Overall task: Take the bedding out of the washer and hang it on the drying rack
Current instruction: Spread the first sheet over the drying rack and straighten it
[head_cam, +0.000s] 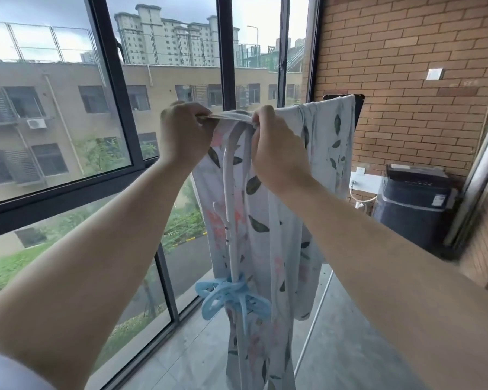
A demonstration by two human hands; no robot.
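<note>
Bedding, a pale leaf-and-flower print cotton sheet (268, 209), draped over white tubular drying rack (229, 175); left hand (181, 133) and right hand (276, 147) both pinch its top edge, probably spreading it flat.

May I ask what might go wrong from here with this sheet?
The white leaf-printed bedsheet is bunched where the left hand and right hand pinch its top edge, so it might dry creased or slip off. Its folds hang against the light blue plastic rack joint and could snag there.
</note>
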